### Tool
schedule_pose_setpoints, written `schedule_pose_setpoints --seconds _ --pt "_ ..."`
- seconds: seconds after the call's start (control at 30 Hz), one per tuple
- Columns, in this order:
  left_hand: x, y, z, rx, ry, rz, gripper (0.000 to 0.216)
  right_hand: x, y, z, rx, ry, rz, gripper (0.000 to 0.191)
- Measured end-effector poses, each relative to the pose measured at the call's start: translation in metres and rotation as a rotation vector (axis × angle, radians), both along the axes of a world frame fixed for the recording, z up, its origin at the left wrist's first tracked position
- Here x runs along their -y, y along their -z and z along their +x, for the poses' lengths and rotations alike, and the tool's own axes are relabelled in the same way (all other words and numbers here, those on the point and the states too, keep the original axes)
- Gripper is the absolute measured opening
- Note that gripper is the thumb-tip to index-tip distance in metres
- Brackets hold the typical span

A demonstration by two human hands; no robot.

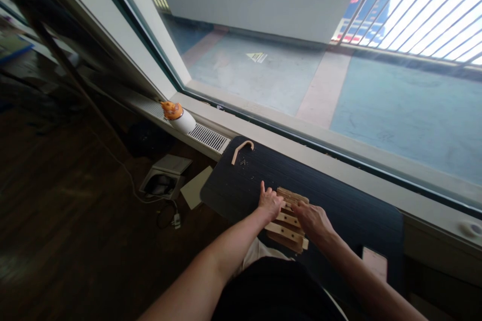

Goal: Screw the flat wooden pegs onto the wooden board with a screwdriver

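A small wooden piece made of several pale slats [288, 219] with dark holes lies on a black table, close to my body. A rougher brown strip of wood [292, 195] shows along its far side. My left hand [270, 203] is closed on the left end of the far slat, one finger sticking up. From the other side, my right hand [311, 215] meets the same slat, fingers bent together. Whatever sits in the right fingertips is hidden. Farther off on the table rests a hook-shaped wooden piece [236, 153], with tiny thin bits [243, 162] beside it.
The black table [350, 200] stands against the window sill. A phone [375, 262] lies near its right end. On the vented ledge is a white container with an orange top [179, 116]. An open box [161, 183] and a cable are on the floor at left.
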State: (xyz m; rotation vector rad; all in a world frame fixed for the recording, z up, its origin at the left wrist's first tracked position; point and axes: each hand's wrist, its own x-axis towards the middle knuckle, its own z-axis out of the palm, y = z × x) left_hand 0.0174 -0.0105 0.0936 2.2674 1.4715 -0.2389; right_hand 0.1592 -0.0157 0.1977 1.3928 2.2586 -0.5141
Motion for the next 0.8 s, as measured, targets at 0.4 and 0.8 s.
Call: schedule_pose_setpoints --seconds 0.4,0.8 --pt "-0.002 -0.002 0.000 -0.015 0.007 -0.004 0.018 0.002 0.018 0.010 0.033 0.077 -0.002 0.030" --pt "0.000 -0.002 0.000 -0.006 0.005 0.007 0.019 0.004 0.005 0.005 -0.009 0.020 -0.012 0.029"
